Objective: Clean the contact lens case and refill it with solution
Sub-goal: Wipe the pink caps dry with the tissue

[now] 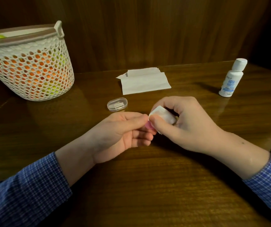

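Head view: dark wooden table (147, 185) against wood panelling (147, 30); left fingers (136, 119) pinch pink case (148, 124), right fingers (157, 123) pinch tissue (161, 113).

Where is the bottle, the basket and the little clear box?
bottle (229, 79): head view, on its white body.
basket (33, 69): head view, on its holey side wall.
little clear box (117, 104): head view, on its lid.

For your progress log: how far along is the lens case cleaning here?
Done: tissues laid out, clear lid set aside on the table. In hand: left hand pinches a pink case part while right hand wipes it with a tissue piece. Left: refilling; the solution bottle stands capped.
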Tool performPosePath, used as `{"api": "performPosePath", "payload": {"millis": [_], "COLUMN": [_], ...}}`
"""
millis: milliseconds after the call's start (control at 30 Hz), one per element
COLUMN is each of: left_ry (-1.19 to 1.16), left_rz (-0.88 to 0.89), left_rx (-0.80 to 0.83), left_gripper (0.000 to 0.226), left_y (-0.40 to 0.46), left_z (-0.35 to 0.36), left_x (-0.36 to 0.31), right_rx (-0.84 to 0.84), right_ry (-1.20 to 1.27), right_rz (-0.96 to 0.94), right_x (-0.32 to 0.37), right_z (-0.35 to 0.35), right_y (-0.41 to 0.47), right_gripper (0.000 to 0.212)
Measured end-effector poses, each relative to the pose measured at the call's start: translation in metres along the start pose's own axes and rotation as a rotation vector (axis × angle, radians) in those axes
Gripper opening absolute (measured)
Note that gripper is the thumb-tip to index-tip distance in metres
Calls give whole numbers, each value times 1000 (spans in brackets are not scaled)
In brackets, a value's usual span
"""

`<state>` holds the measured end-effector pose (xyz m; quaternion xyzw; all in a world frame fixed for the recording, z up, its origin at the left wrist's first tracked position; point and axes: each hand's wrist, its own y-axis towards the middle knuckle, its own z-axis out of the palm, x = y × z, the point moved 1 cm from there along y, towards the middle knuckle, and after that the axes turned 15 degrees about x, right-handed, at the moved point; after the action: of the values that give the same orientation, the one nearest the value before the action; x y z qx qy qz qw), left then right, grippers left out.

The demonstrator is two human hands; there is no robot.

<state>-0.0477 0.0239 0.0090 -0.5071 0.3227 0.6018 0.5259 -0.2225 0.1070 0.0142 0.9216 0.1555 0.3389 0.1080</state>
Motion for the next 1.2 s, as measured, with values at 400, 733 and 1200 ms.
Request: {"api": "performPosePath", "payload": {"millis": [400,733,1200], "left_ry": [650,1161,-110], "left_rz": [415,530,-40], "left_rx": [-392,-579,18], "left_gripper": [34,32,27], "left_y": [-2,-8,0], "left_z": [8,14,-1], "left_x": [3,4,0], "right_rx": [-149,-5,-26], "right_ry": [159,684,-10], "right_rz": [347,362,-54], "right_x": [4,3,-4], "right_z": [14,11,-2], "right_y": [3,5,2], "right_gripper": [16,32,16]}}
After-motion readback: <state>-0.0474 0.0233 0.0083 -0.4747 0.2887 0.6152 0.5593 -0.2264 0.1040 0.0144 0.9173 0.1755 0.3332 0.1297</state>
